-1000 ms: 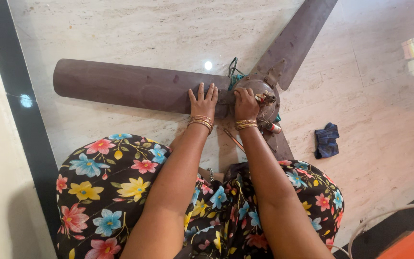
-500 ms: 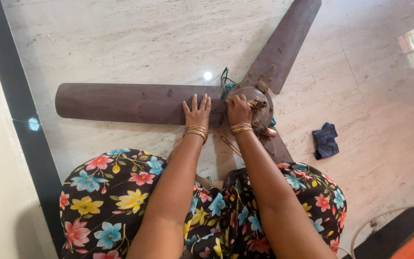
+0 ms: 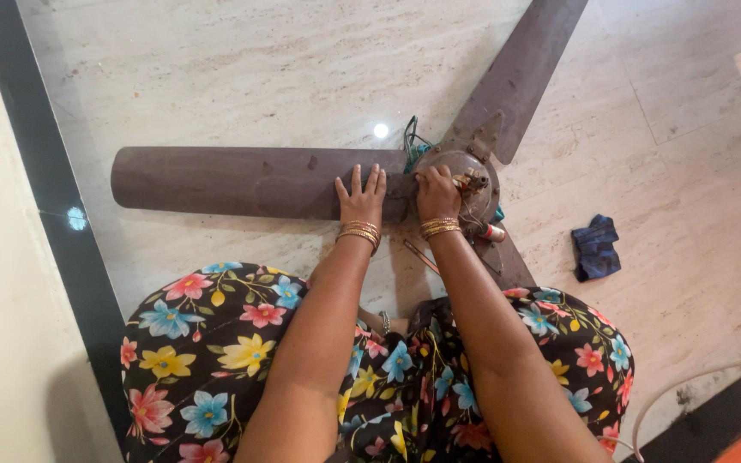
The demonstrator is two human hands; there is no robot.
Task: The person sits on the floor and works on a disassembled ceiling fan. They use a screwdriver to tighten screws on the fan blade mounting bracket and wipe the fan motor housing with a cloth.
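Three-bladed fan (image 3: 302, 182) flat on the floor (image 3: 216, 69). My left hand (image 3: 360, 199) lies open on one blade; my right hand (image 3: 436, 193) pinches something at the hub (image 3: 473, 176). I judge it heavy, rigid; best gripped at the hub.

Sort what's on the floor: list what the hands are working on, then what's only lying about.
In hand:
- left hand flat on the brown fan blade
- right hand on the fan's motor hub, fingers curled there

Lying about:
- dark blue cloth on the floor
- white cable at lower right
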